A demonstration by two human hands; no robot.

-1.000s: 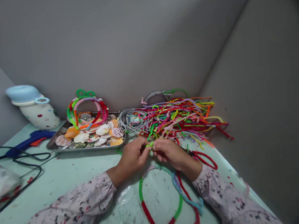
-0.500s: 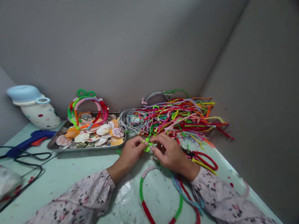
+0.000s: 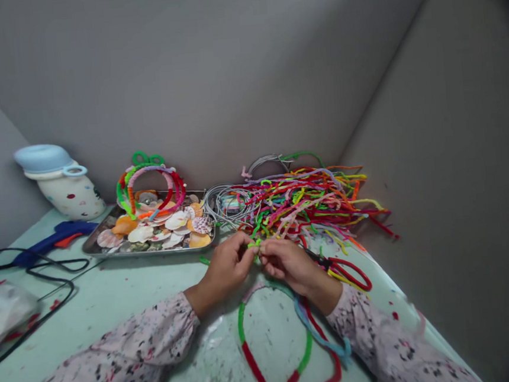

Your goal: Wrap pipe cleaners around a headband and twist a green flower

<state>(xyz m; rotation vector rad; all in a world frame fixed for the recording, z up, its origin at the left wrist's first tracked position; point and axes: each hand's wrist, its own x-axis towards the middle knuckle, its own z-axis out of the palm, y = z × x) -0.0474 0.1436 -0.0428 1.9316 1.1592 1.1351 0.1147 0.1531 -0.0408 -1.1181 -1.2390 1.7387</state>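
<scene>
Between my two hands is a small bright green pipe cleaner piece (image 3: pixel 255 245), mostly covered by fingers. My left hand (image 3: pixel 231 261) pinches it from the left, thumb and forefinger together. From the right, my right hand (image 3: pixel 290 265) grips it with bent fingers, the fingertips of both hands almost touching. Below them on the table lies a hoop wrapped in pink, green, red and blue pipe cleaner (image 3: pixel 253 363). A loose light blue pipe cleaner (image 3: pixel 325 345) trails beside my right wrist. Red-handled scissors (image 3: pixel 348 272) lie partly behind my right hand.
A metal tray (image 3: pixel 153 253) of seashells (image 3: pixel 177 221) holds finished wrapped hoops (image 3: pixel 148 167). Behind my hands are wire coils (image 3: pixel 224 208) and a heap of pipe cleaners (image 3: pixel 308 198). At left are a blue glue gun (image 3: pixel 54 239), its black cord, a bottle (image 3: pixel 67 189) and a white bag (image 3: pixel 6 311).
My right-hand fingers have closed in nearer to my left fingertips, covering more of the green piece. The loose light blue pipe cleaner's end has shifted slightly right.
</scene>
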